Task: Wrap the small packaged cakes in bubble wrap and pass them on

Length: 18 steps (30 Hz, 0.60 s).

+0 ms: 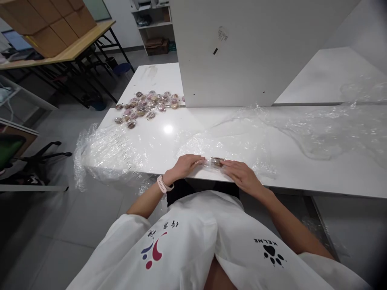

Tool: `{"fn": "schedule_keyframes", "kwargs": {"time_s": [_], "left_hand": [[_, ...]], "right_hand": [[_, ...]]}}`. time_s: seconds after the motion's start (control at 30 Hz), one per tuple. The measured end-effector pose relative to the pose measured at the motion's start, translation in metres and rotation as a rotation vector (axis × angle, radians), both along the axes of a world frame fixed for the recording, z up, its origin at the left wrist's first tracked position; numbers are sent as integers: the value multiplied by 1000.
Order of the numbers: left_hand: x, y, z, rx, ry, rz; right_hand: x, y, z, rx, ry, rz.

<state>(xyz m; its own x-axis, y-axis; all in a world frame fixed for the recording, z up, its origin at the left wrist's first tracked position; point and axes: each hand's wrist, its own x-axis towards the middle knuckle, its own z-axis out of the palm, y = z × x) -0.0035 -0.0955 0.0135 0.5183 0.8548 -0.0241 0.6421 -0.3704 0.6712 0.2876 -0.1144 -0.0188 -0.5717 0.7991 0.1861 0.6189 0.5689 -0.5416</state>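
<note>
At the table's front edge, my left hand [188,164] has its fingers pressed together on clear bubble wrap [208,162]. My right hand [242,174] reaches in from the other side, fingertips closed on a small brown item [216,162] wrapped in the clear film. The item lies between both hands; its exact kind is too small to make out. A sheet of bubble wrap [223,143] spreads flat on the table just beyond. Farther back on the left sits a cluster of small round film-wrapped pieces [141,108], brown, pink and yellowish.
A tall white panel [229,56] stands on the white table [341,173]. Crumpled bubble wrap [105,157] hangs over the left end, and loose plastic film [332,125] covers the right. Cardboard boxes [48,24] rest on a wooden desk [90,34] behind.
</note>
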Motion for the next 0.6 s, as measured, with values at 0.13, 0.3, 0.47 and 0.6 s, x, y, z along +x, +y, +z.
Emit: {"fn": "schedule_keyframes", "kwargs": {"time_s": [0.13,0.3,0.47,0.6], "left_hand": [[4,46,12,-323,-138,78],[3,101,11,-543,-148,-13],[3,120,5,-504,-119,-76],[3,99,5,-393,-167,-141]], "right_hand": [[2,46,19,-393,120,-155],[-2,107,24,-596,3,-93],[-18,117,24,-95,-154,-105],[-21,88,15,102,-81,50]]}}
